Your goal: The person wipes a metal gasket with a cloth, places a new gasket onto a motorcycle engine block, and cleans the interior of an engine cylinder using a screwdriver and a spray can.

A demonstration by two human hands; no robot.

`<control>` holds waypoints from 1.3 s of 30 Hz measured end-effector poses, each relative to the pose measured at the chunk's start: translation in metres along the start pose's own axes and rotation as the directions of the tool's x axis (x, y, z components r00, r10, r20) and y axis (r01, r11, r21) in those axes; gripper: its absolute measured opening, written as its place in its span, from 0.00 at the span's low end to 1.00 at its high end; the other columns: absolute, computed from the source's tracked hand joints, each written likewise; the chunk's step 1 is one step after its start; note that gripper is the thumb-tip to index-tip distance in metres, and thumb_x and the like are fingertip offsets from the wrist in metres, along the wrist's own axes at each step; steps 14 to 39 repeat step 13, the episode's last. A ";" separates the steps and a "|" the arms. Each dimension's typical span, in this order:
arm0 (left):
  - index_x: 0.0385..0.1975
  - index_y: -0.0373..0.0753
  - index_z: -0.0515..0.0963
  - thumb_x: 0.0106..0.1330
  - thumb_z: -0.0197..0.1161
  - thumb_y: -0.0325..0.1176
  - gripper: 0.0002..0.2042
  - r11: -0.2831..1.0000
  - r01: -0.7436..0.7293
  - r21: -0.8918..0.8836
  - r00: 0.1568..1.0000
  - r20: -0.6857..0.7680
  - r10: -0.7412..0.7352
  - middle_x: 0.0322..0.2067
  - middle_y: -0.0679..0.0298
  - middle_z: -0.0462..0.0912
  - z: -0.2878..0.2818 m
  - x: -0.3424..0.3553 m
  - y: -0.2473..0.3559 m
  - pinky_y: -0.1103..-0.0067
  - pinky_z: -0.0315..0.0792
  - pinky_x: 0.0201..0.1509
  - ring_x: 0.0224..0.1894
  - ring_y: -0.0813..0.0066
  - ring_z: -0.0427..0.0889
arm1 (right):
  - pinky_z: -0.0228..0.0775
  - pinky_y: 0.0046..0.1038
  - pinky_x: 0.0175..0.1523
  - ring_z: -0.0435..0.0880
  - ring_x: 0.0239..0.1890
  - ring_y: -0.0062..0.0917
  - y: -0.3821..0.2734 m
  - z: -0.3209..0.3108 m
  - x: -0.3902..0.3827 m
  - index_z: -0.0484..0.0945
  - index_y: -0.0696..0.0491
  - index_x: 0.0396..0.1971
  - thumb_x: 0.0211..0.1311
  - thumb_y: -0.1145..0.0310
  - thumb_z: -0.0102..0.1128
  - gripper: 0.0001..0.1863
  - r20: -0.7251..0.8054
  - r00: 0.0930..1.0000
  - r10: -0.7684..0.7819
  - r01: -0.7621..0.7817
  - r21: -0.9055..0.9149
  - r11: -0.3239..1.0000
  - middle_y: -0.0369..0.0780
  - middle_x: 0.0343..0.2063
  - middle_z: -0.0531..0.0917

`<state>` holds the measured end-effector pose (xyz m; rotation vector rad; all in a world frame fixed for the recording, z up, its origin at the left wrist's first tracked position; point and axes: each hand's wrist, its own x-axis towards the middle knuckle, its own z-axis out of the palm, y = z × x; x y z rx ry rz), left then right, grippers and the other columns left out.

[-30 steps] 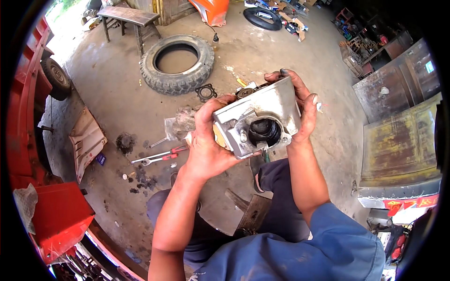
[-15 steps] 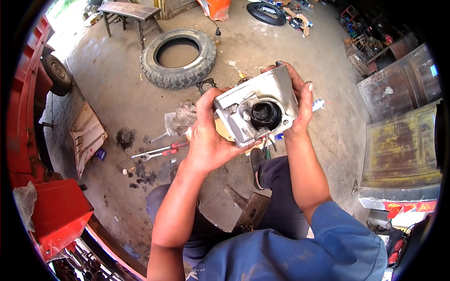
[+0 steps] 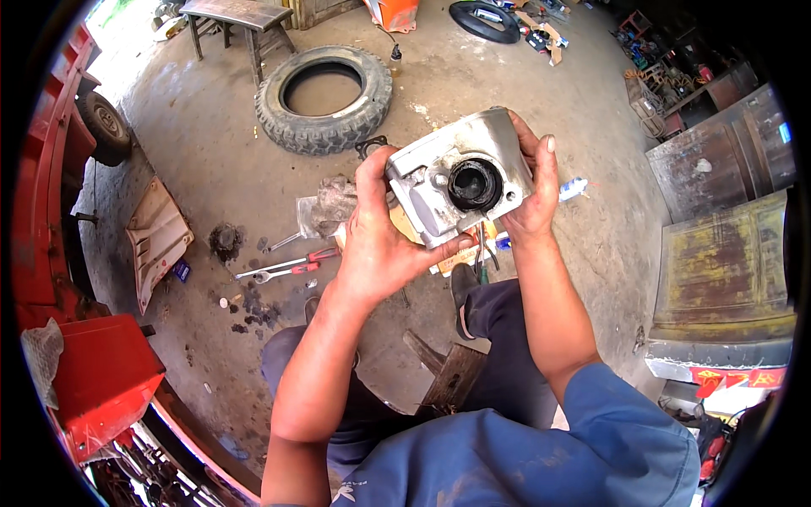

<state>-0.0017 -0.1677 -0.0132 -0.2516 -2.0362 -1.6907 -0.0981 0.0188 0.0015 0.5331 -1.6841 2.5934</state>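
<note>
I hold up a silvery cast-metal engine cylinder head (image 3: 456, 144) in front of me, above the floor. A round, soot-black port (image 3: 475, 184) in it faces up toward me, with a small bolt hole beside it. My left hand (image 3: 372, 241) grips the left side, its thumb along the lower edge and its fingers partly hidden behind. Around the right side my right hand (image 3: 534, 194) is closed, thumb raised along the edge and some fingers behind the casting. The casting is slightly tilted, its right end higher.
Past the casting lies a knobbly tire (image 3: 279, 127). Red-handled tools (image 3: 291, 269) and a greyish metal part (image 3: 334, 203) are on the floor at left. A wooden block (image 3: 456, 376) stands between my legs. A red vehicle (image 3: 51, 211) flanks the left; metal panels (image 3: 718, 262) line the right.
The cylinder head has tilted so its port faces me more squarely and shows deeper inside. Both hands have shifted slightly with it and keep their hold.
</note>
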 end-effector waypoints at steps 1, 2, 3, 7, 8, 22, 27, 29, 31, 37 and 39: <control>0.67 0.37 0.51 0.40 0.89 0.39 0.58 1.000 0.011 -0.011 1.000 0.000 -0.011 0.55 0.51 0.73 0.000 0.000 0.000 0.64 0.75 0.61 0.58 0.56 0.79 | 0.72 0.39 0.66 0.80 0.61 0.37 0.001 0.000 0.000 0.70 0.62 0.66 0.79 0.41 0.36 0.38 -0.006 1.000 0.008 -0.008 0.009 1.000 0.49 0.59 0.80; 0.68 0.37 0.51 0.39 0.89 0.39 0.58 1.000 0.021 -0.023 1.000 0.000 -0.021 0.55 0.50 0.73 0.001 0.000 0.000 0.64 0.75 0.62 0.58 0.55 0.79 | 0.72 0.39 0.66 0.80 0.61 0.37 0.002 -0.001 0.000 0.70 0.62 0.66 0.79 0.41 0.37 0.38 -0.012 1.000 0.017 -0.017 0.013 1.000 0.49 0.59 0.80; 0.68 0.36 0.51 0.39 0.89 0.39 0.58 1.000 0.020 -0.016 1.000 0.001 -0.020 0.56 0.50 0.73 0.000 0.000 -0.001 0.64 0.75 0.62 0.59 0.55 0.78 | 0.72 0.39 0.66 0.81 0.60 0.36 0.004 -0.002 0.001 0.70 0.62 0.66 0.78 0.41 0.37 0.38 -0.016 1.000 0.026 -0.025 0.019 1.000 0.49 0.59 0.80; 0.69 0.35 0.50 0.40 0.89 0.39 0.59 0.999 0.037 0.015 0.999 0.008 -0.037 0.57 0.49 0.72 -0.002 0.000 -0.003 0.64 0.73 0.64 0.60 0.55 0.77 | 0.71 0.34 0.65 0.81 0.58 0.33 0.002 0.006 -0.001 0.70 0.67 0.64 0.80 0.44 0.38 0.37 -0.060 0.997 0.045 -0.042 0.053 0.998 0.50 0.57 0.80; 0.69 0.35 0.50 0.40 0.89 0.39 0.60 0.999 0.046 0.023 0.999 0.010 -0.046 0.58 0.49 0.72 -0.002 0.000 -0.003 0.64 0.73 0.65 0.60 0.55 0.77 | 0.71 0.34 0.65 0.81 0.58 0.33 0.002 0.005 0.000 0.70 0.67 0.64 0.80 0.44 0.39 0.37 -0.057 0.997 0.047 -0.044 0.051 0.998 0.50 0.57 0.80; 0.70 0.37 0.43 0.44 0.88 0.40 0.61 0.994 0.100 -0.036 0.993 0.069 -0.097 0.63 0.51 0.67 -0.003 0.001 -0.003 0.65 0.68 0.70 0.66 0.61 0.71 | 0.70 0.34 0.66 0.80 0.59 0.33 0.007 0.001 0.002 0.70 0.67 0.64 0.79 0.43 0.41 0.38 -0.025 0.998 0.055 -0.054 0.052 0.997 0.50 0.58 0.80; 0.70 0.37 0.43 0.44 0.88 0.40 0.61 0.994 0.100 -0.036 0.993 0.069 -0.097 0.63 0.51 0.67 -0.003 0.001 -0.003 0.65 0.68 0.70 0.66 0.61 0.71 | 0.70 0.34 0.66 0.80 0.59 0.33 0.007 0.001 0.002 0.70 0.67 0.64 0.79 0.43 0.41 0.38 -0.025 0.998 0.055 -0.054 0.052 0.997 0.50 0.58 0.80; 0.70 0.37 0.43 0.44 0.88 0.40 0.61 0.994 0.100 -0.036 0.993 0.069 -0.097 0.63 0.51 0.67 -0.003 0.001 -0.003 0.65 0.68 0.70 0.66 0.61 0.71 | 0.70 0.34 0.66 0.80 0.59 0.33 0.007 0.001 0.002 0.70 0.67 0.64 0.79 0.43 0.41 0.38 -0.025 0.998 0.055 -0.054 0.052 0.997 0.50 0.58 0.80; 0.70 0.37 0.43 0.44 0.88 0.40 0.61 0.994 0.100 -0.036 0.993 0.069 -0.097 0.63 0.51 0.67 -0.003 0.001 -0.003 0.65 0.68 0.70 0.66 0.61 0.71 | 0.70 0.34 0.66 0.80 0.59 0.33 0.007 0.001 0.002 0.70 0.67 0.64 0.79 0.43 0.41 0.38 -0.025 0.998 0.055 -0.054 0.052 0.997 0.50 0.58 0.80; 0.70 0.37 0.43 0.44 0.88 0.40 0.61 0.994 0.100 -0.036 0.993 0.069 -0.097 0.63 0.51 0.67 -0.003 0.001 -0.003 0.65 0.68 0.70 0.66 0.61 0.71 | 0.70 0.34 0.66 0.80 0.59 0.33 0.007 0.001 0.002 0.70 0.67 0.64 0.79 0.43 0.41 0.38 -0.025 0.998 0.055 -0.054 0.052 0.997 0.50 0.58 0.80; 0.70 0.37 0.43 0.44 0.88 0.40 0.61 0.994 0.100 -0.036 0.993 0.069 -0.097 0.63 0.51 0.67 -0.003 0.001 -0.003 0.65 0.68 0.70 0.66 0.61 0.71 | 0.70 0.34 0.66 0.80 0.59 0.33 0.007 0.001 0.002 0.70 0.67 0.64 0.79 0.43 0.41 0.38 -0.025 0.998 0.055 -0.054 0.052 0.997 0.50 0.58 0.80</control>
